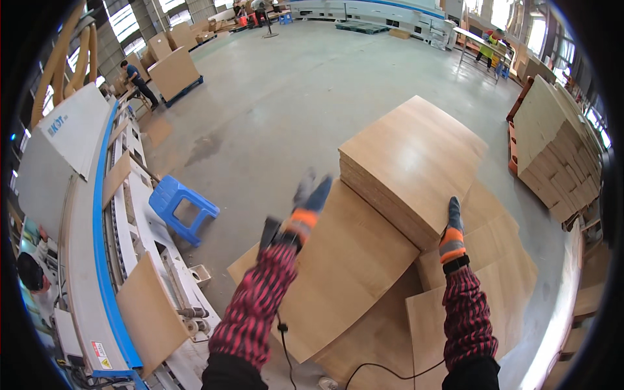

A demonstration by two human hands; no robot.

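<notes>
A neat stack of wood-faced boards [416, 156] stands in front of me, its layered edge toward the left. My right hand [453, 224], in a grey glove with an orange band, lies with fingers stretched out against the stack's near right corner. My left hand [311, 194], gloved alike, hovers left of the stack, somewhat blurred, its thumb and fingers apart and nothing in them. Beneath it a large loose board [344, 260] lies at a slant, partly next to the stack. More loose boards [478, 299] overlap under and to the right of the stack.
A long white machine with a blue rail [107, 260] runs along the left, a board [151, 312] leaning on it. Beside it stands a blue plastic stool [184, 207]. Another board pile [559, 146] rises at right. A cable [383, 372] trails below. People work farther off.
</notes>
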